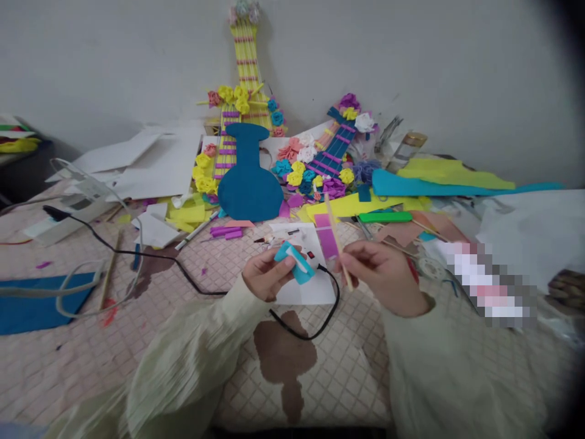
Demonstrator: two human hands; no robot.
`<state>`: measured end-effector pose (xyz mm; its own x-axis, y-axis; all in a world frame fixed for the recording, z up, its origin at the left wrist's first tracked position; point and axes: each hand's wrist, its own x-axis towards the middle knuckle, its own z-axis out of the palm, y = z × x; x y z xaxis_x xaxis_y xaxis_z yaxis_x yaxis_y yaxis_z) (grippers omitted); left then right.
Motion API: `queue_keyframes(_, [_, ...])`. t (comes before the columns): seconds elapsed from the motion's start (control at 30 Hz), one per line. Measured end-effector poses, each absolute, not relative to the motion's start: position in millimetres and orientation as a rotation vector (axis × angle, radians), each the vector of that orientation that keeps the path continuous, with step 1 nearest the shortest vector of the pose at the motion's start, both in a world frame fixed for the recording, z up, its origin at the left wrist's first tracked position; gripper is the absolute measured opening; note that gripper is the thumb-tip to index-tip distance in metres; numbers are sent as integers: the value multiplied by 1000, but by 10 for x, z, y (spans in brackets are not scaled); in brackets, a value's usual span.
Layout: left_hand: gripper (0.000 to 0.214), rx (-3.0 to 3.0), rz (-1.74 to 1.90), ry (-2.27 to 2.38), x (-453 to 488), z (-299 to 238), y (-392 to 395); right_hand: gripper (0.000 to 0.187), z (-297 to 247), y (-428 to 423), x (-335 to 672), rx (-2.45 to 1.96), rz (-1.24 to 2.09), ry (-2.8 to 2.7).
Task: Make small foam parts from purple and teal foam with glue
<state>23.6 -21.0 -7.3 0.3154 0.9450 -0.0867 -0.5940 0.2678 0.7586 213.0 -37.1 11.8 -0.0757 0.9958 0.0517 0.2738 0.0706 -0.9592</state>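
Note:
My left hand (266,272) is closed on a small folded piece of blue foam (295,262) with a white strip on it, held up over the patterned cloth. My right hand (381,272) pinches a thin wooden stick (337,241) that points up and away, a little to the right of the foam piece. The two hands are close together but apart. Below them lie a white sheet (307,280) and a black cable (315,326) that loops across the cloth.
A blue foam guitar shape (249,183) and two decorated paper guitars (244,79) lean at the wall among paper flowers (297,174). Foam sheets (439,180), white card (150,164), a green strip (384,216) and scraps lie about. A blue sheet (27,302) lies left.

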Motion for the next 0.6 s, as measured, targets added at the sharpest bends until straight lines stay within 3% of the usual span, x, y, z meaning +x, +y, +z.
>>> queue_keyframes(0.17, [22,679,1134,623,238,-106,-200,28,28,-535,1858,-1068,1077,-1506])
queue_keyframes(0.6, [21,681,1102,660,237,-99,-203,35,16,-602,1829,-1076,854,-1673])
